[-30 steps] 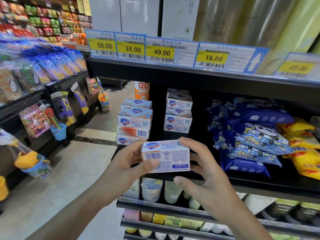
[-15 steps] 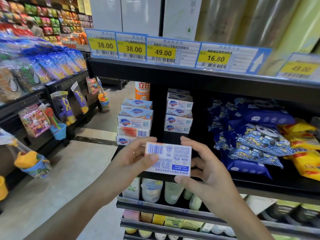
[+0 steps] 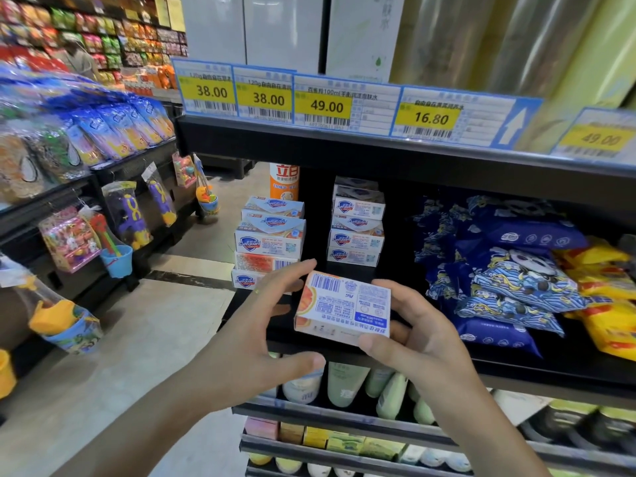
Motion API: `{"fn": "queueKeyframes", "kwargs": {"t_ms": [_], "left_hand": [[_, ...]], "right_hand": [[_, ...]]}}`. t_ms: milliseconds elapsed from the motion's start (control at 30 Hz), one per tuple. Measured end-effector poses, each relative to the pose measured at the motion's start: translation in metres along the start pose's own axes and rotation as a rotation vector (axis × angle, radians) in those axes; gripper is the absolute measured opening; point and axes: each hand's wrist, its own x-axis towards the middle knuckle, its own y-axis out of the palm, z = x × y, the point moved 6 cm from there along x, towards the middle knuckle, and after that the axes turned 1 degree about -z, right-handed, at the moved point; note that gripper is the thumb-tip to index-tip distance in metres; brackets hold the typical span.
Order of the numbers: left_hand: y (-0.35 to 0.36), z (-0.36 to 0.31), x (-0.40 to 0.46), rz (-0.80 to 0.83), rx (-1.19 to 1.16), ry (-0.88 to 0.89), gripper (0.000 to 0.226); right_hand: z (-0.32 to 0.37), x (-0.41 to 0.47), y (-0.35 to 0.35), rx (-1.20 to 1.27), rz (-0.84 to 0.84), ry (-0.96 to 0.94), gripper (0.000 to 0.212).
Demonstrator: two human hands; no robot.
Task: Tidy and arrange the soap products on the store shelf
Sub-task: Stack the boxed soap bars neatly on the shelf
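Note:
A white and blue soap box (image 3: 344,304) with an orange end hangs in front of the black shelf (image 3: 516,370), barcode side facing me. My right hand (image 3: 423,346) grips it, thumb on the lower edge and fingers along the right side. Spread beside the box's left end is my left hand (image 3: 254,332); its thumb is off the box and its fingertips lie near the upper left corner. Behind stand two stacks of the same soap boxes, a left stack (image 3: 270,241) that is slightly askew and a right stack (image 3: 358,228).
An orange bottle (image 3: 284,180) stands behind the left stack. Blue packs (image 3: 509,280) and yellow packs (image 3: 605,304) fill the shelf's right side. Price tags (image 3: 323,105) line the shelf above. Tubes (image 3: 347,383) stand on the shelf below. Toy racks (image 3: 117,215) flank the aisle at left.
The box has been tipped and turned so its orange end shows. My left thumb has come off it and the left hand has spread; the right hand keeps hold.

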Motion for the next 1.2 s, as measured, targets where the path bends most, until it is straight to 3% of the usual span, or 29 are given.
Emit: {"fn": "queueKeyframes", "kwargs": {"t_ms": [333, 600, 800, 1033, 1200], "left_hand": [[-0.001, -0.004, 0.005, -0.051, 0.162, 0.123, 0.091], [-0.002, -0.014, 0.006, -0.115, 0.153, 0.214, 0.055], [0.000, -0.013, 0.004, -0.124, 0.097, 0.155, 0.046], [0.001, -0.007, 0.000, -0.146, -0.107, -0.032, 0.034], [-0.001, -0.002, 0.004, -0.172, -0.242, -0.169, 0.037]], "right_hand": [[-0.005, -0.003, 0.003, 0.129, 0.001, 0.139, 0.062], [-0.007, -0.005, 0.010, 0.221, -0.027, 0.233, 0.063], [-0.010, -0.004, 0.010, 0.159, -0.114, 0.280, 0.067], [-0.001, -0.007, 0.010, -0.038, -0.133, 0.132, 0.061], [0.007, -0.012, 0.015, -0.218, -0.049, -0.068, 0.081]]}}
